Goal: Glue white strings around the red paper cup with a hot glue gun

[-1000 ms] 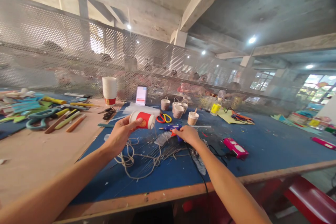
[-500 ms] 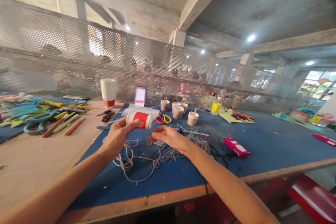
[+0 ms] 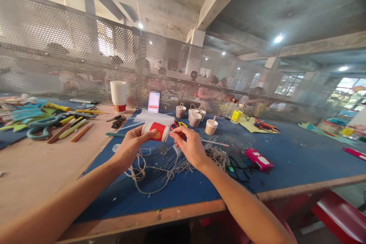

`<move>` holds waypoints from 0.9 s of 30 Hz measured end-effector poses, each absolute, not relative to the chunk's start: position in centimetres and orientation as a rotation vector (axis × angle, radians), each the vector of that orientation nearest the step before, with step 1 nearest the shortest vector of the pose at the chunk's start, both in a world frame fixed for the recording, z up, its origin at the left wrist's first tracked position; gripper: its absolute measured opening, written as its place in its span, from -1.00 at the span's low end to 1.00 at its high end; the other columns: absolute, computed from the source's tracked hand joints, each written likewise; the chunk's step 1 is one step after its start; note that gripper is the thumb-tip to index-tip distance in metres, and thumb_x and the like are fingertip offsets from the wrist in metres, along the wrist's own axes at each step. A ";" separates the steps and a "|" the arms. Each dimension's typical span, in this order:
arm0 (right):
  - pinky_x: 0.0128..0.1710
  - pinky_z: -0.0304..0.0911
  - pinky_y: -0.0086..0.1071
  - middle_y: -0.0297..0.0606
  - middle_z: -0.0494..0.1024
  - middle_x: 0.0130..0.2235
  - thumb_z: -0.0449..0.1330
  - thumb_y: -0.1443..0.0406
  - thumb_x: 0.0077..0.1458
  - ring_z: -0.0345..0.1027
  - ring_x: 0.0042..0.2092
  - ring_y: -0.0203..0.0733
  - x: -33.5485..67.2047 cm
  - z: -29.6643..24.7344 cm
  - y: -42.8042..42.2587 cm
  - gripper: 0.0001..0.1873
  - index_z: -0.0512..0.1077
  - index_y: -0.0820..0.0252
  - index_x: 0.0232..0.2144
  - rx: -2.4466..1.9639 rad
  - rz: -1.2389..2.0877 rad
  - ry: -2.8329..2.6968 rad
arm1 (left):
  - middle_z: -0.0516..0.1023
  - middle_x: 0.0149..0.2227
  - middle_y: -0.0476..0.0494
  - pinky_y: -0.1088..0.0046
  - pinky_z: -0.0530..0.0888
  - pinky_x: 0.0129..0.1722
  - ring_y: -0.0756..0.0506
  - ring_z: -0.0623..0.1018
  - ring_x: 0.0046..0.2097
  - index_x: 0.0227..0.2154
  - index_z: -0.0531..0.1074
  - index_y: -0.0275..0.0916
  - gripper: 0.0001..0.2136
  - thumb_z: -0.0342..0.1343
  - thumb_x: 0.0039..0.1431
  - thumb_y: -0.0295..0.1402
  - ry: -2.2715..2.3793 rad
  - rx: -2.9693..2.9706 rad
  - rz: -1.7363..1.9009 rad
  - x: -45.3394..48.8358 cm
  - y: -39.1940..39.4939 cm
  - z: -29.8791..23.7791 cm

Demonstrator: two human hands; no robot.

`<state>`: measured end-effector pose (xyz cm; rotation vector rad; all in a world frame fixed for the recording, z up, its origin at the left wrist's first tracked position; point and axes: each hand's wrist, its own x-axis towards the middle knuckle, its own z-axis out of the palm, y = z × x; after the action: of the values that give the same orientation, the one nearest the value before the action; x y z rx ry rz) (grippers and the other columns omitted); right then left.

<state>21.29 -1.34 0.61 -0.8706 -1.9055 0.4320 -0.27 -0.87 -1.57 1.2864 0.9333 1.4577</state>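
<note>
My left hand (image 3: 132, 143) is wrapped round a red-and-white paper cup (image 3: 159, 131), which lies on its side in the air above the table. Close to the cup's right end, my right hand (image 3: 187, 143) has its thumb and fingertips pinched together. Whatever is between those fingertips is too small to make out. Below both hands lie a loose grey cord (image 3: 140, 173) and a spread of thin, wire-like strands (image 3: 166, 177). Red-and-yellow-handled scissors (image 3: 178, 124) rest just behind the right hand, partly hidden by it.
Several small cups with loop handles (image 3: 195, 118) stand behind, near a cup with a stick (image 3: 211, 126). A stack of paper cups (image 3: 118, 95), a phone (image 3: 154, 101), a yellow-labelled bottle (image 3: 236, 115), a pink box (image 3: 259, 160) and teal scissors (image 3: 42, 126) surround the work area.
My right hand has risen from over the strands to the cup's right end, its fingers now pinched. The cup has shifted slightly right in view, still in my left hand.
</note>
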 end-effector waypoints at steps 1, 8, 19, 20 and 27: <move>-0.28 0.37 -0.39 -0.39 0.55 -0.43 0.21 0.19 0.32 0.45 -0.46 -0.30 21.3 0.6 -1.3 -0.84 0.50 0.12 -0.28 -0.857 0.359 -1.916 | 0.73 -0.28 -0.14 0.41 0.47 -0.23 -0.14 0.61 -0.28 -0.26 0.66 -0.21 -0.71 0.41 0.04 -0.13 0.926 1.293 1.446 -0.3 -0.9 -1.6; -0.02 0.33 -0.27 -0.35 0.64 -0.33 0.23 0.22 0.32 0.49 -0.33 -0.25 21.2 0.7 -1.1 -0.87 0.51 0.09 -0.29 -0.803 0.088 -1.956 | 0.74 -0.28 -0.13 0.37 0.52 -0.20 -0.16 0.64 -0.28 -0.26 0.67 -0.18 -0.73 0.40 0.05 -0.13 0.909 1.300 1.380 0.0 -1.0 -1.7; -0.02 0.30 -0.28 -0.37 0.64 -0.33 0.23 0.22 0.32 0.48 -0.31 -0.25 21.1 0.9 -1.0 -0.87 0.52 0.07 -0.30 -0.770 0.027 -1.950 | 0.76 -0.26 -0.13 0.37 0.52 -0.20 -0.17 0.66 -0.27 -0.27 0.68 -0.15 -0.75 0.39 0.05 -0.13 0.907 1.320 1.321 0.3 -1.6 -1.1; -0.02 0.30 -0.28 -0.37 0.64 -0.33 0.24 0.22 0.32 0.48 -0.31 -0.25 21.1 0.9 -1.0 -0.88 0.52 0.08 -0.30 -0.768 0.027 -1.950 | 0.76 -0.25 -0.12 0.38 0.52 -0.19 -0.16 0.66 -0.26 -0.27 0.68 -0.15 -0.75 0.39 0.06 -0.13 0.903 1.320 1.321 0.3 -1.6 -1.1; 0.00 0.28 -0.26 -0.40 0.64 -0.32 0.25 0.23 0.31 0.46 -0.34 -0.27 21.1 1.0 -0.9 -0.90 0.51 0.06 -0.29 -0.806 0.052 -1.948 | 0.76 -0.26 -0.13 0.35 0.52 -0.18 -0.18 0.66 -0.27 -0.26 0.69 -0.16 -0.74 0.40 0.03 -0.14 0.908 1.330 1.326 0.4 -1.6 -1.1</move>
<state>21.11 -0.93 1.02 -0.8056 -1.9480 0.0518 0.42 -1.62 -1.06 1.3304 0.9077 1.3259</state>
